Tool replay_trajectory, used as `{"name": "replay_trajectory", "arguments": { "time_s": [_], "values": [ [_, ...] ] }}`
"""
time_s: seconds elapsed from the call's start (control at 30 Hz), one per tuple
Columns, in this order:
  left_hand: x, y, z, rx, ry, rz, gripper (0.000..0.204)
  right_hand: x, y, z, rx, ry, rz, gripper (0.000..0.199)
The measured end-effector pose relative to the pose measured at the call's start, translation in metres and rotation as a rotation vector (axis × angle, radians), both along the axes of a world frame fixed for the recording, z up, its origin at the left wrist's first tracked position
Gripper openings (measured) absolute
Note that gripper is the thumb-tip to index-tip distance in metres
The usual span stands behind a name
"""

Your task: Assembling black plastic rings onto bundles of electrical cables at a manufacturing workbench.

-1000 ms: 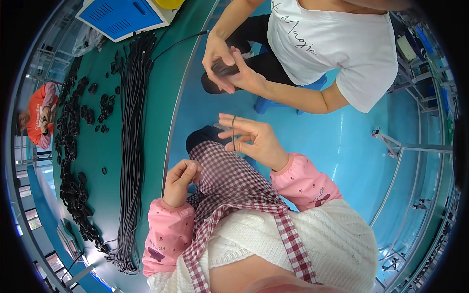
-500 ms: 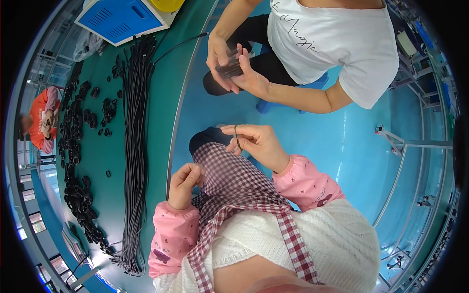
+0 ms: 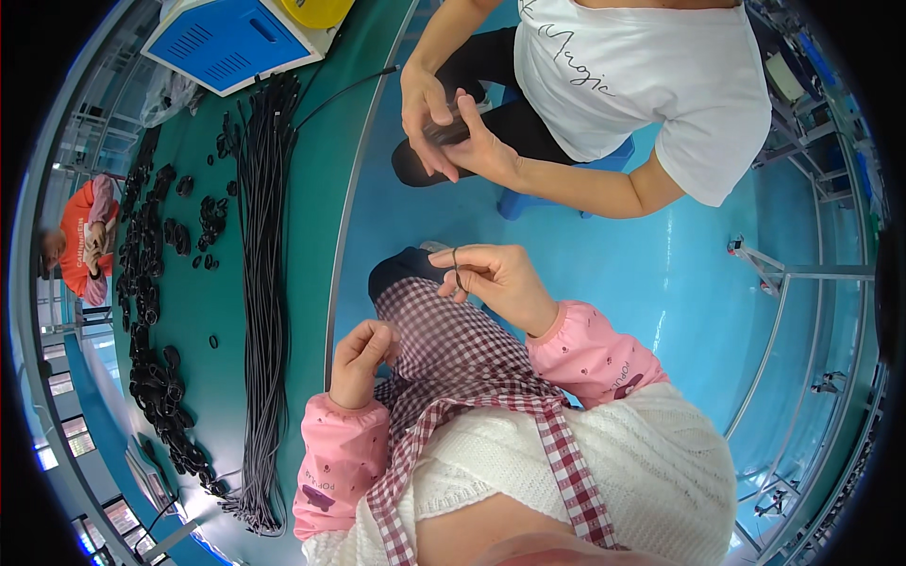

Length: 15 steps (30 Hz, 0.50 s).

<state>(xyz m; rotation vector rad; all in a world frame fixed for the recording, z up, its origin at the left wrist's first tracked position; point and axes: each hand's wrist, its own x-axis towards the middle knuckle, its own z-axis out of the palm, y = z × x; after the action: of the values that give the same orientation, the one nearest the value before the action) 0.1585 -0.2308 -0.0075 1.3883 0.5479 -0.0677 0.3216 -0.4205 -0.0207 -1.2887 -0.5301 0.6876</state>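
Over my lap, my right hand (image 3: 500, 281) has its index finger stretched out and the other fingers curled in. A thin dark loop (image 3: 456, 268), like a rubber band, is hooked around its index finger and reaches down to the curled fingers. Lower and to the left, my left hand (image 3: 361, 360) is closed, thumb pressed against its bent fingers; whatever it may pinch is hidden. The two hands are apart, above the checkered apron (image 3: 444, 330). Left of my left hand, a long bundle of black cables (image 3: 262, 283) lies on the green table (image 3: 316, 189).
Small black coiled pieces (image 3: 156, 377) form a long pile left of the cables. A blue-and-white machine (image 3: 236, 42) stands at the far end. Across from me sits a co-worker in a white shirt (image 3: 623, 85), a dark item between their hands. Another person in orange (image 3: 80, 231) is farther left.
My left hand has shifted very slightly right, still closed. My right hand keeps the loop in nearly the same place. The co-worker's hands have moved slightly around their dark item.
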Motion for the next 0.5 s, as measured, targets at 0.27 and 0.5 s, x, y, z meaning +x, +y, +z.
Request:
{"name": "replay_trajectory", "arguments": {
  "time_s": [0.27,0.5],
  "values": [
    [-0.0029,0.0045,0.0009,-0.036,0.043,-0.024,0.019,-0.0012,0.002,0.0009,0.0,-0.004,-0.006,0.027],
    [-0.0036,0.0044,0.0002,-0.073,0.035,-0.015,0.02,-0.0024,0.0044,0.0002,0.009,-0.005,-0.007,0.026]
  ]
}}
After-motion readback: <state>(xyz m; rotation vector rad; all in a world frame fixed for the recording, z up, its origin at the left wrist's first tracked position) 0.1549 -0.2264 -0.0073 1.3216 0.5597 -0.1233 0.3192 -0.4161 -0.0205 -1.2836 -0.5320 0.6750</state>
